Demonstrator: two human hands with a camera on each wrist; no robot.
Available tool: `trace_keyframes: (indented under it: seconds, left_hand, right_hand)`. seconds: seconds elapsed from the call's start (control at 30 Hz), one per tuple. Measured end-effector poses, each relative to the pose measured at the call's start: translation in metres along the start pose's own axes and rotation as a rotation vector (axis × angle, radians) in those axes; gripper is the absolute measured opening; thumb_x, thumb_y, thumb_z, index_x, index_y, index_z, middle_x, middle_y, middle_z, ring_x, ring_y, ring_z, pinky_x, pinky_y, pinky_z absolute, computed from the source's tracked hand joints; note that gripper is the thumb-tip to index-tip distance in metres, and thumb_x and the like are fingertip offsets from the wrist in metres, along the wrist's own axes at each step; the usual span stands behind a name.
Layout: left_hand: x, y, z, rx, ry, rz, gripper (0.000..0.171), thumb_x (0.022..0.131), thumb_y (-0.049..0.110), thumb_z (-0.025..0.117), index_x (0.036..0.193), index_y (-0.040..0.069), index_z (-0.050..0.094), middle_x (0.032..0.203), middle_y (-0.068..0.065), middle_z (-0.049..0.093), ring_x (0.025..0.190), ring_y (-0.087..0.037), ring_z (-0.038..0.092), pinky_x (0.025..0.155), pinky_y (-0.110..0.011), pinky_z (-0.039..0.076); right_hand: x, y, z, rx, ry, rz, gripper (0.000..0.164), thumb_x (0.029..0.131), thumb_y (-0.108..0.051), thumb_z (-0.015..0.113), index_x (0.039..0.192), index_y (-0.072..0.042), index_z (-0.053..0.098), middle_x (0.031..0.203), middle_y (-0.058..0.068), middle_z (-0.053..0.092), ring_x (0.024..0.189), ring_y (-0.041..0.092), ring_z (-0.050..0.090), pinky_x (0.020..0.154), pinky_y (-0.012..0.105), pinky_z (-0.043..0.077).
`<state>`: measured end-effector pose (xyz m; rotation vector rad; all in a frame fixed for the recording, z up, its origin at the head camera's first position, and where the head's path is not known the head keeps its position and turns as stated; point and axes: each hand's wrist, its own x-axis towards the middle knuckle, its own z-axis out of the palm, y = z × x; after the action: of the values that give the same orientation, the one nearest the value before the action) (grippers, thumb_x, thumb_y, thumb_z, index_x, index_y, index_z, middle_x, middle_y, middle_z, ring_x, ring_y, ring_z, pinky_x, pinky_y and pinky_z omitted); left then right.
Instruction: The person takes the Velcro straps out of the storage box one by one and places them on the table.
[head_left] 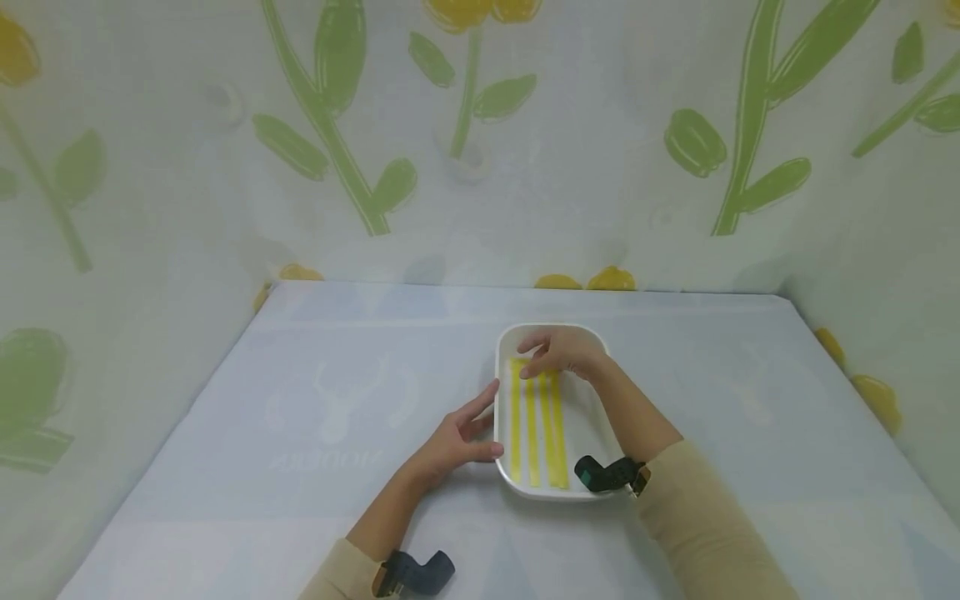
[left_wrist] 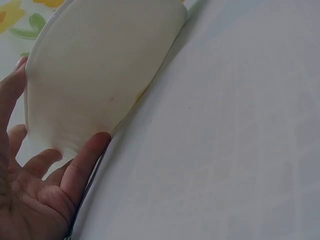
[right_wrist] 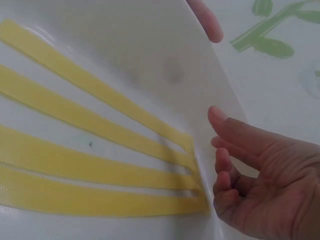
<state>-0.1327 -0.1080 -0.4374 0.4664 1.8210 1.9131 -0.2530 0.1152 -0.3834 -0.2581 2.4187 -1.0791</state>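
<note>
A white tray [head_left: 588,417] with rounded corners stands on the table, and several flat yellow strips [head_left: 532,433] lie lengthwise in it, side by side. In the right wrist view the far ends of the strips [right_wrist: 95,185] meet close together near the tray's end wall. My left hand [head_left: 457,437] touches the tray's left side with fingers and thumb spread apart; the left wrist view shows them against the outer wall [left_wrist: 105,65]. Over the far end of the strips hovers my right hand [head_left: 566,352], fingers loosely bent, nothing visible between them.
A pale cloth with faint prints covers the table [head_left: 337,483]. Behind it and at both sides rise walls [head_left: 570,167] with a pattern of green leaves and yellow flowers. Dark wrist cameras sit on the left wrist [head_left: 423,573] and the right wrist [head_left: 603,475].
</note>
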Motion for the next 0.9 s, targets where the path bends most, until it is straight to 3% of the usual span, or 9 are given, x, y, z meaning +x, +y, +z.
trace_keyframes:
  seconds: [0.17,0.33,0.5,0.67,0.9]
  left_hand:
    - [0.001,-0.001,0.000,-0.001,-0.009,0.002,0.094,0.078,0.022,0.079,0.152,0.019,0.021,0.158,0.005,0.015,0.141,-0.033,0.027,0.094,-0.031,0.048]
    - [0.001,-0.002,0.000,0.008,-0.010,0.009,0.096,0.077,0.027,0.080,0.152,0.018,0.021,0.158,0.005,0.015,0.141,-0.032,0.027,0.095,-0.031,0.048]
    - [0.001,-0.003,-0.001,0.016,-0.016,0.021,0.097,0.076,0.031,0.080,0.152,0.019,0.021,0.158,0.006,0.014,0.141,-0.032,0.027,0.097,-0.030,0.046]
    - [0.001,-0.002,-0.002,0.013,-0.013,0.029,0.097,0.075,0.031,0.080,0.152,0.021,0.022,0.158,0.008,0.016,0.141,-0.032,0.027,0.096,-0.031,0.046]
    - [0.001,-0.001,-0.001,0.019,-0.017,0.023,0.096,0.076,0.032,0.080,0.152,0.022,0.021,0.158,0.008,0.015,0.141,-0.033,0.026,0.096,-0.031,0.047]
  right_hand:
    - [0.003,0.005,0.008,-0.063,0.057,-0.032,0.055,0.067,-0.028,0.086,0.115,-0.012,0.066,0.102,0.007,0.062,0.088,0.022,0.054,0.076,0.030,0.045]
    - [0.007,0.005,0.016,-0.105,0.055,-0.099,0.061,0.063,-0.019,0.089,0.115,-0.002,0.064,0.090,0.008,0.061,0.078,0.019,0.053,0.068,0.026,0.045]
    - [0.007,0.003,0.022,-0.194,0.070,-0.124,0.062,0.061,-0.018,0.089,0.115,-0.001,0.063,0.084,0.007,0.058,0.074,0.018,0.052,0.065,0.025,0.044]
    - [0.008,0.001,0.026,-0.277,0.086,-0.204,0.057,0.062,-0.019,0.089,0.110,-0.001,0.064,0.080,0.005,0.059,0.072,0.016,0.052,0.065,0.025,0.044]
    - [0.008,0.002,0.028,-0.201,0.064,-0.216,0.043,0.064,-0.011,0.086,0.100,-0.001,0.066,0.075,0.004,0.059,0.066,0.014,0.051,0.062,0.023,0.043]
